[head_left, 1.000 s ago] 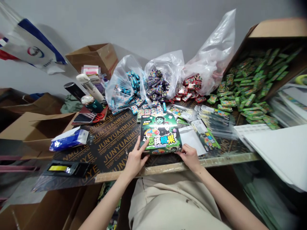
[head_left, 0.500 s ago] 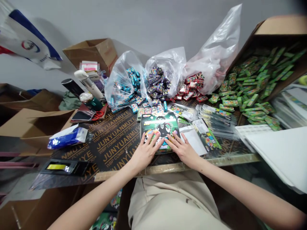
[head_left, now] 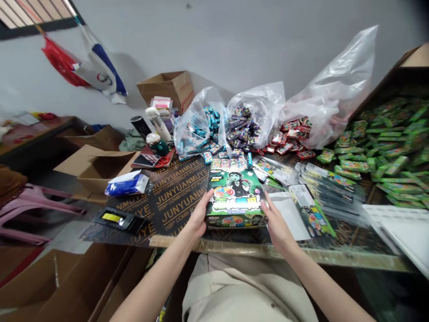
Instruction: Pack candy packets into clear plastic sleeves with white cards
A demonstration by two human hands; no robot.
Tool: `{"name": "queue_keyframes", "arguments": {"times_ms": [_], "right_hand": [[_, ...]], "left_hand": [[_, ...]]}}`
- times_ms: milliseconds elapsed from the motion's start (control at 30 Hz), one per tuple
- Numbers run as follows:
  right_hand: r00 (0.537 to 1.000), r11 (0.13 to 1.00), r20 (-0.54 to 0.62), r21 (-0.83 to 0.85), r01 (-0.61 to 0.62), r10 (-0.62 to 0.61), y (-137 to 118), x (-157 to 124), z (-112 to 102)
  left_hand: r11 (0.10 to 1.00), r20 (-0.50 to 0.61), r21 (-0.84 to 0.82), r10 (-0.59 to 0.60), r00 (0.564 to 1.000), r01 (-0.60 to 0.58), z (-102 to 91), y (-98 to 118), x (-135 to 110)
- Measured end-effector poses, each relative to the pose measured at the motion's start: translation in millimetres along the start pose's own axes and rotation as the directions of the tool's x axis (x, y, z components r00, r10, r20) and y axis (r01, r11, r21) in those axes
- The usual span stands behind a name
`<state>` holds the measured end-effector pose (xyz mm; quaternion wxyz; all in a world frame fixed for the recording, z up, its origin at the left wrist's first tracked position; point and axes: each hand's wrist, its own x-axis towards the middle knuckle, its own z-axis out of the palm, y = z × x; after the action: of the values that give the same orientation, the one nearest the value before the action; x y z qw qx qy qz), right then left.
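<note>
At the bottom centre of the frame, the person's beige clothing (head_left: 241, 290) shows below the table edge. Just above it, the left hand (head_left: 200, 213) and right hand (head_left: 278, 222) stand apart, clasping a green printed cardboard box (head_left: 236, 199) from either side. The box, its top showing a cartoon figure, sits tilted near the table's front edge; whether it touches the surface is hard to tell. Beneath it spreads a black plywood board (head_left: 174, 210) stamped with gold lettering and edged by a pale wooden strip (head_left: 268, 251).

Right of the box, a white paper sheet (head_left: 288, 214) lies against a flat green candy packet (head_left: 313, 210), with rows of clear-wrapped flat packets (head_left: 328, 182) beyond. Left of the hands rest a black pouch with a yellow label (head_left: 117, 218) and a blue-and-white tissue packet (head_left: 127, 184). Farther back, red-handled scissors (head_left: 162, 162) lie beside a black phone (head_left: 144, 160).

Along the wall, three clear plastic bags hold blue packets (head_left: 197, 127), purple packets (head_left: 243, 129) and red packets (head_left: 295, 134). At far right, a tilted brown carton (head_left: 412, 62) brims with green packets (head_left: 392, 152).
</note>
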<state>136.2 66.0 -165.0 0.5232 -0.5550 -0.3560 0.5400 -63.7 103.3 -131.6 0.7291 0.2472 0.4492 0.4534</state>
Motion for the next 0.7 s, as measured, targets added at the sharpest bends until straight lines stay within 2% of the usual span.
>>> {"name": "queue_keyframes", "arguments": {"times_ms": [67, 100, 167, 233, 300, 333, 367, 400, 433, 467, 533, 567, 600, 633, 700], "right_hand": [[0.997, 0.998, 0.044, -0.018, -0.057, 0.058, -1, -11, 7], [0.997, 0.998, 0.062, -0.044, -0.047, 0.050, 1, -16, 8], [0.996, 0.991, 0.087, -0.133, 0.014, -0.002, 8, -25, 8], [0.988, 0.957, 0.133, -0.270, 0.106, -0.072, 13, -29, 4], [0.964, 0.853, 0.183, -0.453, 0.259, -0.195, 7, -27, 2], [0.936, 0.766, 0.202, -0.538, 0.353, -0.289, -1, -24, 5], [0.892, 0.661, 0.214, -0.607, 0.441, -0.399, -13, -20, 11], [0.835, 0.568, 0.230, -0.640, 0.517, -0.500, -26, -16, 23], [0.777, 0.509, 0.268, -0.628, 0.589, -0.570, -39, -13, 39], [0.730, 0.482, 0.333, -0.578, 0.658, -0.598, -50, -11, 61], [0.635, 0.490, 0.525, -0.404, 0.772, -0.567, -61, -9, 117], [0.589, 0.504, 0.635, -0.339, 0.794, -0.501, -60, -9, 150], [0.531, 0.518, 0.722, -0.277, 0.810, -0.444, -53, -9, 184], [0.487, 0.547, 0.792, -0.239, 0.802, -0.368, -43, -7, 218], [0.467, 0.602, 0.845, -0.237, 0.763, -0.260, -18, -3, 282]], "left_hand": [[1.000, -0.083, 0.005, 0.003, 0.997, -0.002, -3.1, -3, -26], [1.000, -0.135, 0.004, 0.020, 0.991, -0.020, -5.6, -7, -37], [0.998, -0.232, -0.025, 0.057, 0.971, -0.064, -11.4, -20, -56], [0.992, -0.279, -0.057, 0.094, 0.956, -0.114, -19.2, -34, -65], [0.983, -0.286, -0.045, 0.157, 0.945, -0.177, -33.3, -44, -69], [0.973, -0.296, -0.004, 0.221, 0.929, -0.233, -44.5, -46, -70], [0.949, -0.324, 0.076, 0.314, 0.892, -0.306, -58.9, -47, -70], [0.901, -0.373, 0.197, 0.433, 0.821, -0.386, -76.5, -45, -71], [0.825, -0.439, 0.347, 0.563, 0.700, -0.445, -96.9, -42, -73], [0.733, -0.501, 0.502, 0.679, 0.537, -0.459, -119.2, -38, -74], [0.589, -0.561, 0.721, 0.805, 0.192, -0.364, -165.2, -30, -75], [0.567, -0.574, 0.764, 0.815, 0.078, -0.308, -186.7, -25, -74], [0.563, -0.582, 0.783, 0.813, 0.010, -0.267, -205.9, -20, -71], [0.558, -0.577, 0.796, 0.816, -0.016, -0.236, -222.0, -16, -67], [0.523, -0.535, 0.828, 0.845, -0.009, -0.201, -244.3, -9, -58]]}}
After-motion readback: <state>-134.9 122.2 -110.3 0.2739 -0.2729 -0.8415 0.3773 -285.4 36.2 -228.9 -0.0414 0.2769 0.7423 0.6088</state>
